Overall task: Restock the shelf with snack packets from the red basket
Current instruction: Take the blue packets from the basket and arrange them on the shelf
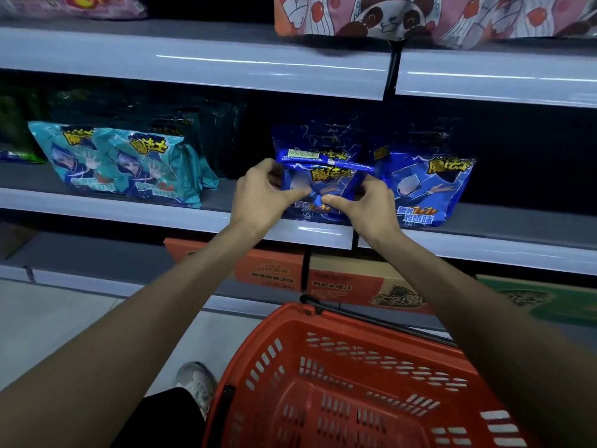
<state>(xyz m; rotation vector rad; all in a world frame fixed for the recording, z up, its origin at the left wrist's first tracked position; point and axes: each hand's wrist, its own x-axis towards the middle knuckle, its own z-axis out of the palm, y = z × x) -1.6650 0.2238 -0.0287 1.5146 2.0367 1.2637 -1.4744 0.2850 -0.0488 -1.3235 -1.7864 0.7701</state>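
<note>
- Two hands of yours meet at a blue snack packet [326, 185] standing on the middle shelf [181, 215]: your left hand [265, 195] pinches its left side, your right hand [358, 202] pinches its right.
- Just beside it on the right stands another blue packet [429, 192]; teal packets [129, 163] sit well apart to the left.
- Below your arms, the red basket [323, 376] shows no packets inside.
</note>
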